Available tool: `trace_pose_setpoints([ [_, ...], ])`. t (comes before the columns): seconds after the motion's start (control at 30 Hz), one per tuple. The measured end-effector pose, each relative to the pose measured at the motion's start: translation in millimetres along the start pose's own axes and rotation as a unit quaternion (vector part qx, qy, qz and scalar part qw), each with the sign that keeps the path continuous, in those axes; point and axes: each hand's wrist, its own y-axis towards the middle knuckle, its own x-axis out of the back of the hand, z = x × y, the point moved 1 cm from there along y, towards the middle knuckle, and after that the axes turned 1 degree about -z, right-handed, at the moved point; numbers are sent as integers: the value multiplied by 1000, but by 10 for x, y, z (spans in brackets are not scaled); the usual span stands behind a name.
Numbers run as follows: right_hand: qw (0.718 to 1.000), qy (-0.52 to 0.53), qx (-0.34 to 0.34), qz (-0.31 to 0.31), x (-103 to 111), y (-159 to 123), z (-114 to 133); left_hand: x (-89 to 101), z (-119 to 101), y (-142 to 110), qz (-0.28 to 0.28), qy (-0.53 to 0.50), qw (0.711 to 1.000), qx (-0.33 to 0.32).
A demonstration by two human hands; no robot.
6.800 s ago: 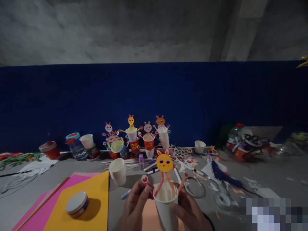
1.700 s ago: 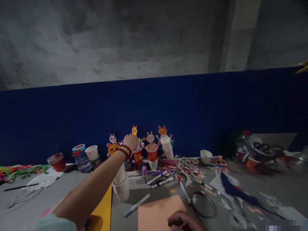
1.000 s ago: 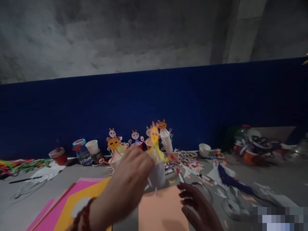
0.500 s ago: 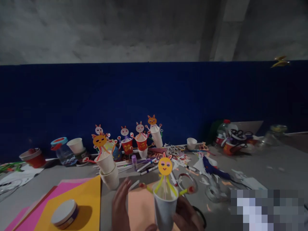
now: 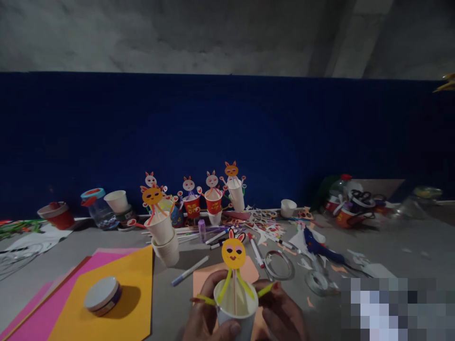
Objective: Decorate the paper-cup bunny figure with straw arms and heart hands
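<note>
At the bottom middle, both hands grip a white paper cup (image 5: 234,312) that carries a stick puppet with a yellow bunny face (image 5: 233,253) and yellow-green pipe-cleaner arms. My left hand (image 5: 206,317) wraps the cup's left side, thumb across the front. My right hand (image 5: 280,315) closes round its right side. The cup is held above a peach paper sheet (image 5: 220,274). A similar orange-faced puppet cup (image 5: 159,226) stands on a stack of white cups to the left.
Further puppet cups (image 5: 212,199) line the blue wall. Markers (image 5: 189,271), paper scraps, tape rings (image 5: 279,265) and a round tin (image 5: 102,295) on yellow and pink sheets (image 5: 124,303) lie on the grey table. Jars, red cups and scissors stand at the far sides.
My left hand reached to the back row, brought a yellow-faced puppet cup forward, and has closed on it; both hands now hold it lower and nearer to me.
</note>
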Motion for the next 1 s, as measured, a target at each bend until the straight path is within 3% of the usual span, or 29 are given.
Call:
trace_pose_setpoints([
  [0.13,1000,7,-24,-9,45,45,46,-94,-57,-5,2,-6,1000,5],
  [0.37,999,3,4,41,31,72,18,-129,-197,-31,5,44,999,17],
  [0.53,999,3,27,20,-3,76,138,-165,-249,-50,23,34,999,26],
  [0.8,1000,-20,7,12,-40,68,211,-182,-268,-84,52,2,996,68],
  [0.9,999,10,-22,28,-48,73,193,-145,-217,-100,28,5,996,83],
  [1.0,999,-9,17,31,-26,122,185,-92,-105,-86,7,-11,997,78],
])
